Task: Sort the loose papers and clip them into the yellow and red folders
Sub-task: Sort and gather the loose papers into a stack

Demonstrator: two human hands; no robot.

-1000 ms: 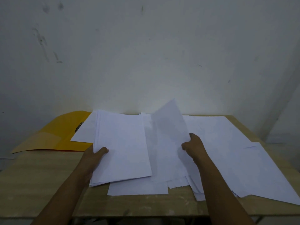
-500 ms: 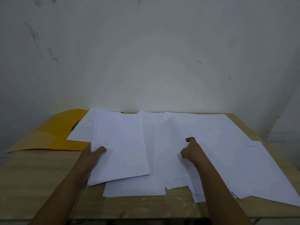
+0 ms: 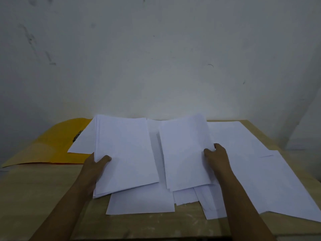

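On the bench (image 3: 52, 197), the right hand (image 3: 216, 157) now pinches the edge of a small sheaf (image 3: 184, 153) it has gathered off the loose papers (image 3: 260, 171), where a moment ago it was pressing a single sheet flat. Left hand (image 3: 97, 164) still grips the sorted stack (image 3: 125, 153). Yellow folder (image 3: 52, 146) lies open far left, nothing clipped; red folder barely shows beneath it. Sorting's progressing, looks like.

No readable text, label, brand, number or sign anywhere. Blank white faces on the loose papers (image 3: 243, 153), nothing printed on the yellow folder (image 3: 52, 145), only scuffs and smudges on the wall (image 3: 156, 58).
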